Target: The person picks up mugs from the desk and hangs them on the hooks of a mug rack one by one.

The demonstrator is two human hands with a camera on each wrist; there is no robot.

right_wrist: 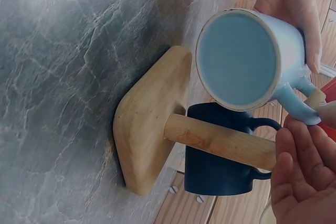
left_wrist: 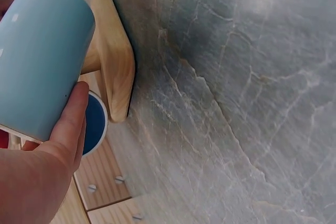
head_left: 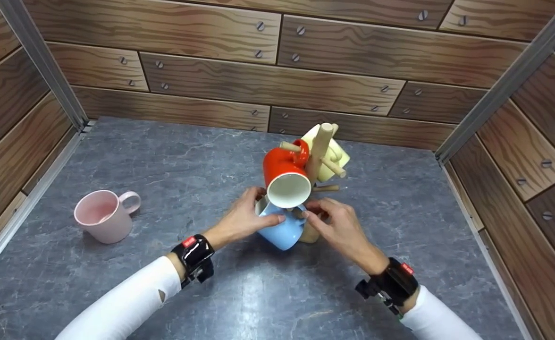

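My left hand (head_left: 242, 215) grips the body of a light blue mug (head_left: 282, 232), which lies tilted beneath a hanging red mug (head_left: 273, 163). At its handle (right_wrist: 295, 106), the thumb and fingers of my right hand (head_left: 339, 225) pinch the loop. A wooden peg tip (right_wrist: 316, 99) shows within that loop in the right wrist view. The peg belongs to a wooden mug tree (head_left: 320, 146). Seen from the left wrist, the light blue mug (left_wrist: 44, 59) stays above the tabletop, with fingers of my left hand (left_wrist: 52, 166) along its side.
A pale yellow mug (head_left: 341, 153) hangs at the tree's back right. Behind the post, a dark blue mug (right_wrist: 218, 169) hangs above the tree's wooden base (right_wrist: 149, 121). On the grey marbled table (head_left: 188, 165), a pink mug (head_left: 110, 229) stands at left. Wood-patterned walls (head_left: 211, 80) enclose the table.
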